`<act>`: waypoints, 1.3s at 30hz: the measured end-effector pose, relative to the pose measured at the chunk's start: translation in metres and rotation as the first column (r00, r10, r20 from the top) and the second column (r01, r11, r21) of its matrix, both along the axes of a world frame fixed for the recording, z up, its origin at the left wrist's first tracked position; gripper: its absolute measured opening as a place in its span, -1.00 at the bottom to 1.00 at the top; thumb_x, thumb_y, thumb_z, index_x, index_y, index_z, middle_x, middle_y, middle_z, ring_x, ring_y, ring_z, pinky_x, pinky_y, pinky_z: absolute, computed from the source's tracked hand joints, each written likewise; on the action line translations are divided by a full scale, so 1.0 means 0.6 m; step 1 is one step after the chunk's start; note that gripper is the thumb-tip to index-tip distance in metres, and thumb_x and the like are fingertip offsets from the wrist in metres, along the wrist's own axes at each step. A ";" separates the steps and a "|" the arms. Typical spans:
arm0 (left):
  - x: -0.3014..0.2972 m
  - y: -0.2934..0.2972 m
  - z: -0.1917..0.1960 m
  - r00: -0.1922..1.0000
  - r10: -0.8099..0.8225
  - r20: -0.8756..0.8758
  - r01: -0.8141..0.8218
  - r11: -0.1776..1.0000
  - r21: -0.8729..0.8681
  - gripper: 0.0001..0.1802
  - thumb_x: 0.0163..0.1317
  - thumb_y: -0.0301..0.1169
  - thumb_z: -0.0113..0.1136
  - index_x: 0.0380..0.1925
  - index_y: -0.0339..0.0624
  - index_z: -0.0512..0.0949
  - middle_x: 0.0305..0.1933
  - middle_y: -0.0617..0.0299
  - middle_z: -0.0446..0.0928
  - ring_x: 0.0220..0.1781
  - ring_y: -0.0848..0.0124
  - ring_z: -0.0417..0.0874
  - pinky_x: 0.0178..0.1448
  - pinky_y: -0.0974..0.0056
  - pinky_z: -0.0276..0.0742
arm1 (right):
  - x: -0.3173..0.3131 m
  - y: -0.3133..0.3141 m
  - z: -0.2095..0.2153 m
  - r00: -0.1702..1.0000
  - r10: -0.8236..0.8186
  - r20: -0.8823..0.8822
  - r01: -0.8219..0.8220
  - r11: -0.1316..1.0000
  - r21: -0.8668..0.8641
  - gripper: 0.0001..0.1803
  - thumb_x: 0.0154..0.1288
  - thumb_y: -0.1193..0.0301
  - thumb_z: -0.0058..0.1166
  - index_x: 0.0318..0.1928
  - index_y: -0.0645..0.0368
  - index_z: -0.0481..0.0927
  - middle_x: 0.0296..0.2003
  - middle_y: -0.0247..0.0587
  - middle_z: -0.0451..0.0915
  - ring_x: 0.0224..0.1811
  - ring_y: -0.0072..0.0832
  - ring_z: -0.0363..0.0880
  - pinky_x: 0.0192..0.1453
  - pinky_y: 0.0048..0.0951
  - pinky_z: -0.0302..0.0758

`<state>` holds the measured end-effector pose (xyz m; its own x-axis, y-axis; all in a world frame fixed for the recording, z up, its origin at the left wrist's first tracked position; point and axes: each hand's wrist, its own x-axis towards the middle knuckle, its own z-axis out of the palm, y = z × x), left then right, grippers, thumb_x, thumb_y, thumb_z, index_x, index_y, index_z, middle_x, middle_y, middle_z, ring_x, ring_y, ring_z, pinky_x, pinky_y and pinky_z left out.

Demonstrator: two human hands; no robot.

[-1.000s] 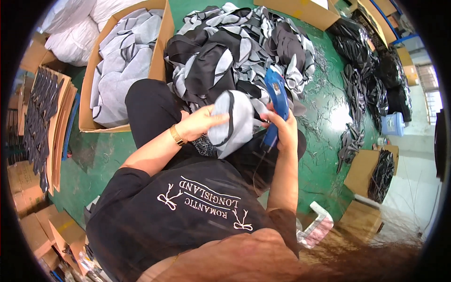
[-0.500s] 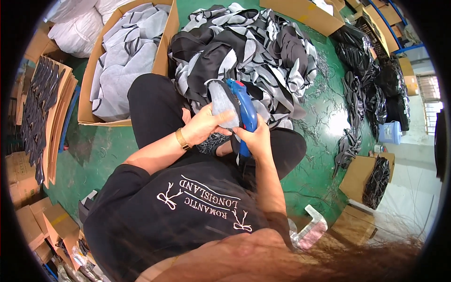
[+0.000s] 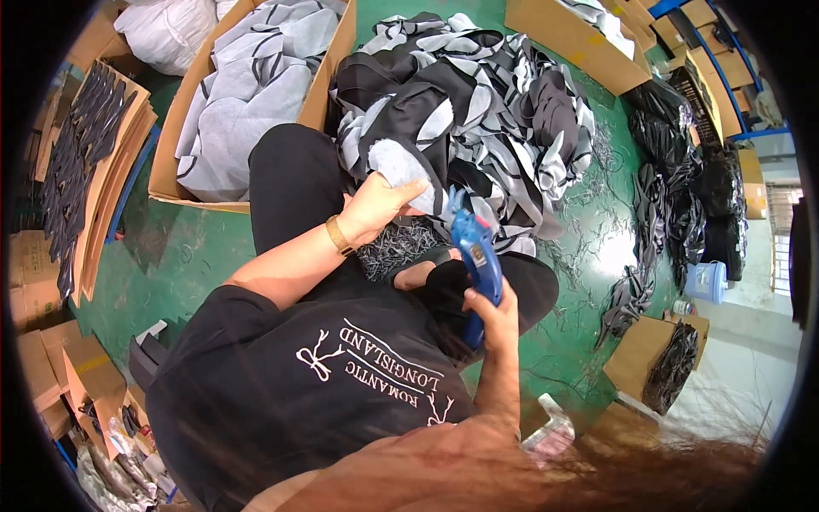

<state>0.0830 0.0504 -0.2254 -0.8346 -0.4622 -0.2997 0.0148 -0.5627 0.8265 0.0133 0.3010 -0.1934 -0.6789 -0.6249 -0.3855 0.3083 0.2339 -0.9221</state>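
Note:
My left hand [image 3: 380,206] pinches a light grey fabric piece [image 3: 399,164] with a dark edge, thumb on top. It is held above my crossed legs, in front of the fabric pile. To the right, my right hand [image 3: 497,314] is wrapped around the blue body of a pair of electric scissors [image 3: 479,256]. The cutting head points away from me, just right of the held piece, and appears apart from it. A heap of black and grey fabric pieces [image 3: 478,94] lies on the floor beyond both hands.
Left of the heap stands a cardboard box [image 3: 341,64] filled with grey fabric. Thin trimmings [image 3: 401,247] lie between my legs. Black plastic bags [image 3: 661,111] line the right side. Cardboard sheets with black pieces [image 3: 94,171] stand at far left, and another box [image 3: 580,43] at the back right.
The electric scissors have moved away from the fabric piece, right and toward me, and my right hand now grips lower on them. My left hand has shifted slightly away from me with the piece.

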 end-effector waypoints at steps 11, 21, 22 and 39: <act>-0.001 0.010 0.019 0.997 -0.043 -0.072 0.048 0.996 0.070 -0.73 0.18 -0.55 0.21 -0.10 -0.30 0.51 -0.12 0.17 0.60 -0.09 0.37 0.63 0.02 0.26 0.59 | 0.019 0.008 -0.014 1.000 0.013 0.000 -0.013 0.999 0.036 -0.68 0.03 0.55 0.18 -0.15 0.32 0.47 -0.51 -0.33 0.49 -0.58 -0.60 0.45 -0.48 -0.57 0.40; 0.010 0.015 0.032 0.996 -0.075 -0.047 0.067 0.985 -0.157 -0.74 0.13 -0.54 0.25 -0.14 -0.27 0.54 -0.20 0.22 0.60 -0.21 0.45 0.62 -0.10 0.32 0.58 | 0.011 0.003 0.007 0.999 0.019 -0.026 -0.017 0.998 0.054 -0.70 0.02 0.50 0.20 -0.19 0.31 0.50 -0.52 -0.34 0.50 -0.57 -0.62 0.45 -0.45 -0.57 0.39; 0.010 0.014 0.033 0.995 -0.086 -0.044 0.076 0.980 -0.183 -0.74 0.12 -0.54 0.26 -0.15 -0.27 0.55 -0.21 0.23 0.60 -0.22 0.47 0.62 -0.12 0.33 0.57 | 0.010 0.004 0.009 0.999 0.030 -0.015 -0.030 0.999 0.045 -0.69 0.02 0.51 0.20 -0.18 0.32 0.49 -0.51 -0.33 0.50 -0.57 -0.62 0.45 -0.46 -0.57 0.40; 0.008 0.047 0.053 0.987 -0.160 0.006 0.159 0.984 0.082 -0.72 0.13 -0.48 0.29 -0.13 -0.24 0.53 -0.20 0.27 0.58 -0.25 0.49 0.61 -0.18 0.39 0.58 | -0.033 -0.106 0.016 0.857 0.044 -0.513 0.028 0.991 0.132 -0.58 -0.10 0.41 0.38 -0.22 0.28 0.51 -0.43 -0.26 0.59 -0.42 -0.56 0.52 -0.29 -0.51 0.47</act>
